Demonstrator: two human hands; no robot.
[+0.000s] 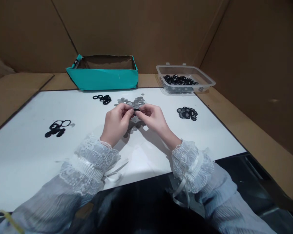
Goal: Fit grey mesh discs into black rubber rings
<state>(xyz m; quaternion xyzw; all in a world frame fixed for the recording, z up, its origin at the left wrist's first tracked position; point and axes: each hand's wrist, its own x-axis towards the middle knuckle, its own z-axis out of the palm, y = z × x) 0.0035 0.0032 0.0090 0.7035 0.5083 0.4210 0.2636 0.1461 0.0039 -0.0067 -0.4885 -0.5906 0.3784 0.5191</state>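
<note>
Black and small, a round piece [136, 110] sits pinched between the fingertips of both hands, over the middle of the white work surface [146, 156]; the left hand [116, 123] closes on it from the left and the right hand [156, 121] from the right, thumbs on the near side, fingers curled behind; its visible edge runs roughly left to right, from one thumb toward the other, so it lies straight inward from each hand; both touch it, and neither looks clearly nearer; how much of it the fingers hide, I cannot tell.

Grey discs [136, 101] lie scattered beneath and beyond the hands, some showing on the near side between the wrists; just to the far left of them is a small group of black rings [106, 99]; farther left and nearer lies a loose cluster of black pieces [55, 130], a few of them open rings; to the right of the right hand, well apart from it, rests a heap of black-rimmed grey discs [187, 113].

Along the far edge stand a teal box [102, 79] on the left and, on the right, a clear plastic container [210, 81] holding many more black-rimmed pieces; brown cardboard walls [146, 32] rise behind.
</note>
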